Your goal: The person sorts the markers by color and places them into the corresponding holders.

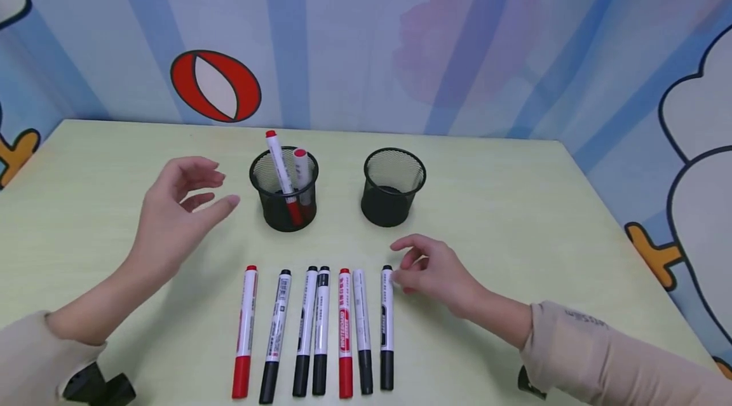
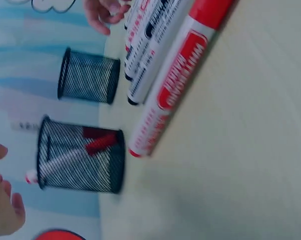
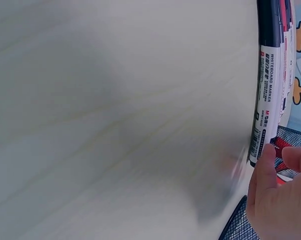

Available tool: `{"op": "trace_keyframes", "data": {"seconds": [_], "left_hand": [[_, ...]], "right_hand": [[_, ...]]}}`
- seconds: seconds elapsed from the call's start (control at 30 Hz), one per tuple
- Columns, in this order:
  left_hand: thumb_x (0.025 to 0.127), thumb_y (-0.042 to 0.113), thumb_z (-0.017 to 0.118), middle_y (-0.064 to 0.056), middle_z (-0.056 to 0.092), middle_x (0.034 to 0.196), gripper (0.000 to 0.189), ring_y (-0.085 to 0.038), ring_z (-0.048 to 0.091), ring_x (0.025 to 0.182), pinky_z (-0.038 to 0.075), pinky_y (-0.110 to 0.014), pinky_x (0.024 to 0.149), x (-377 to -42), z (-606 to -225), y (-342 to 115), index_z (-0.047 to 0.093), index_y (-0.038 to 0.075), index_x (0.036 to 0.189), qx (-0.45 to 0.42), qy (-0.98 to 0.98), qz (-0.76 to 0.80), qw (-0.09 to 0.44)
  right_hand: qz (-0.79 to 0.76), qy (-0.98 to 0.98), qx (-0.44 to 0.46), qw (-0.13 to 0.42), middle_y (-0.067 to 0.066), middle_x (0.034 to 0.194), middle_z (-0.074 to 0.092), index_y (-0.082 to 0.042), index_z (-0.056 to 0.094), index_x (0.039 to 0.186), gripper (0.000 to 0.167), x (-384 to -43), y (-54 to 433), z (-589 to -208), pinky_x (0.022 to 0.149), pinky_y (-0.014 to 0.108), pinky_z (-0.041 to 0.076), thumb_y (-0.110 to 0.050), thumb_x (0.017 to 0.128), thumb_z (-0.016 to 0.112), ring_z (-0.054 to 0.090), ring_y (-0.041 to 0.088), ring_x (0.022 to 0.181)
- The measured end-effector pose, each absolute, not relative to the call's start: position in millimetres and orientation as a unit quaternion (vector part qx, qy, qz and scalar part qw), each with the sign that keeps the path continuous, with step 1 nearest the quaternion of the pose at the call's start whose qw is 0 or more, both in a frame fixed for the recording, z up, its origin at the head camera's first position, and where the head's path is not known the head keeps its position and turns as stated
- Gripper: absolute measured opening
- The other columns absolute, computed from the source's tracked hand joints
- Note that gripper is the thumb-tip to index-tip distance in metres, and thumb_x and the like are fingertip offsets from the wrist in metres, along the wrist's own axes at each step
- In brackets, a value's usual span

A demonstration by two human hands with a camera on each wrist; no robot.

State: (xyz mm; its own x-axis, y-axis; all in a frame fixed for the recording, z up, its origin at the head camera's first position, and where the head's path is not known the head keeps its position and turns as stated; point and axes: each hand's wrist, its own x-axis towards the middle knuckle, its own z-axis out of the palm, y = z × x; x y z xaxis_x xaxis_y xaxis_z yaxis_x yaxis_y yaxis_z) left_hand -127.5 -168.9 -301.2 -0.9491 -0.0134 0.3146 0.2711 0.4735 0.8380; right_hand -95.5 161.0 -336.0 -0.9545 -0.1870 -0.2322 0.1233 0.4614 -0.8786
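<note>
My left hand (image 1: 180,203) hovers left of the left black mesh pen cup (image 1: 286,218), thumb and fingers apart with nothing between them. Two red-capped whiteboard markers (image 1: 278,161) lean inside that cup. At the right end of a row of markers lies a black whiteboard marker (image 1: 387,317). My right hand (image 1: 437,272) is beside its far tip, the thumb right at the barrel and the index finger reaching out beyond it. In the right wrist view, thumb and finger (image 3: 264,167) show close to the end of this marker (image 3: 267,95).
The right mesh cup (image 1: 391,206) stands beyond my right hand. Along the row lie a red marker (image 1: 246,323) at the left end, another red marker (image 1: 345,330), and several black ones, including one (image 1: 277,317). A patterned blue curtain (image 1: 354,44) hangs behind the table.
</note>
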Motion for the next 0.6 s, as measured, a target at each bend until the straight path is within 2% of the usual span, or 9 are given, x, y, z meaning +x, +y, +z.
{"op": "trace_keyframes", "data": {"seconds": [0.1,0.23,0.43,0.6], "left_hand": [[0.082,0.011,0.071,-0.001,0.056,0.116,0.049,-0.009,0.053,0.104,0.043,-0.010,0.085,-119,-288,-156,0.047,0.008,0.125,-0.146,-0.841,-0.504,0.130],[0.082,0.008,0.071,-0.002,0.058,0.117,0.049,-0.010,0.055,0.106,0.045,-0.015,0.086,-115,-282,-130,0.047,0.008,0.125,-0.209,-0.824,-0.523,0.060],[0.079,0.007,0.074,-0.004,0.054,0.126,0.057,-0.016,0.054,0.113,0.047,-0.031,0.092,-111,-285,-84,0.045,0.010,0.129,-0.225,-0.787,-0.573,-0.044],[0.077,0.009,0.075,-0.002,0.039,0.141,0.075,-0.021,0.042,0.127,0.044,-0.039,0.095,-116,-288,-58,0.034,0.015,0.139,-0.225,-0.784,-0.572,-0.093]], "right_hand": [[-0.518,0.842,-0.016,0.150,0.010,0.085,0.052,-0.002,0.057,0.117,0.039,-95,159,-334,0.065,0.030,0.054,-0.001,0.080,0.070,0.058,0.020,0.067],[-0.511,0.847,-0.005,0.149,0.010,0.085,0.053,-0.003,0.057,0.116,0.040,-94,156,-332,0.064,0.029,0.053,-0.003,0.079,0.071,0.058,0.019,0.064],[-0.496,0.855,0.016,0.153,0.009,0.084,0.054,-0.005,0.057,0.116,0.040,-92,152,-332,0.064,0.028,0.052,-0.006,0.079,0.073,0.059,0.020,0.064],[-0.487,0.859,0.025,0.152,0.009,0.083,0.054,-0.006,0.057,0.116,0.041,-90,151,-333,0.064,0.028,0.052,-0.007,0.078,0.074,0.059,0.020,0.063]]}}
